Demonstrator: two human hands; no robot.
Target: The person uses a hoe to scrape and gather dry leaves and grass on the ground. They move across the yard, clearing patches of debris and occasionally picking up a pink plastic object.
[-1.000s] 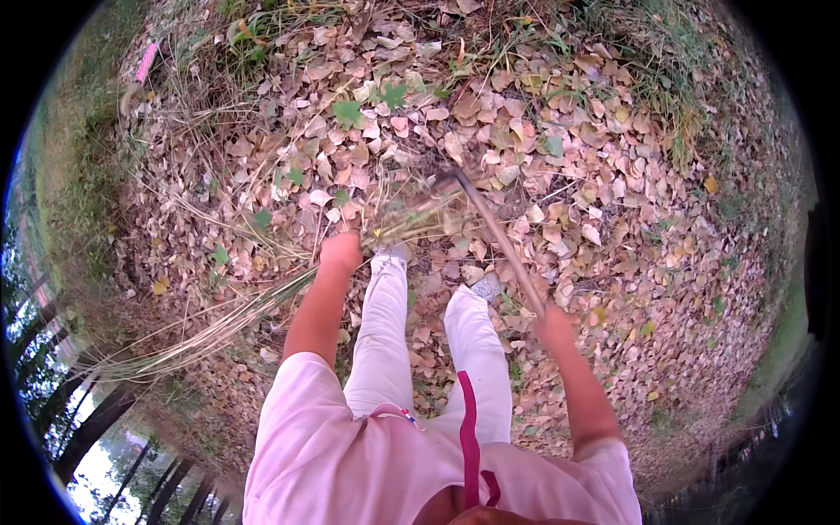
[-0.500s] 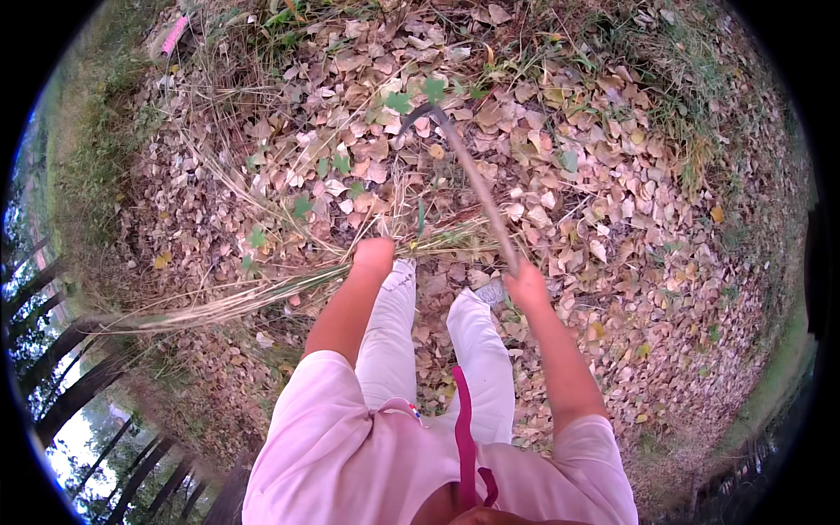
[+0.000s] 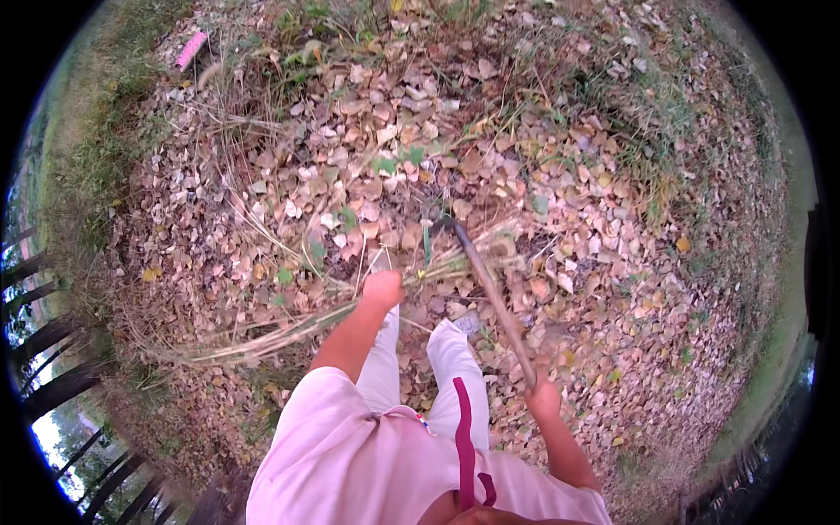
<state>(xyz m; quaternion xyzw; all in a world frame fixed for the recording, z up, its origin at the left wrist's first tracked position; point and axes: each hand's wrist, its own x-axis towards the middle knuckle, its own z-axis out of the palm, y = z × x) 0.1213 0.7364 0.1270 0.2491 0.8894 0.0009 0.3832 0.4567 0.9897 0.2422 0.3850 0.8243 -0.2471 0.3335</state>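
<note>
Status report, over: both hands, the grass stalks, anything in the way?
Left hand gripping grass stalks. Right hand closed on long-handled tool, which crosses the stalks in view, far end unclear. Fallen leaves all around.

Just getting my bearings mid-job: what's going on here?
A person's left hand grips a bundle of long dry grass, while the right hand holds a sickle by its wooden handle. The sickle's dark head is near the grass, though whether they touch is unclear. Fallen leaves cover much of the ground.
</note>
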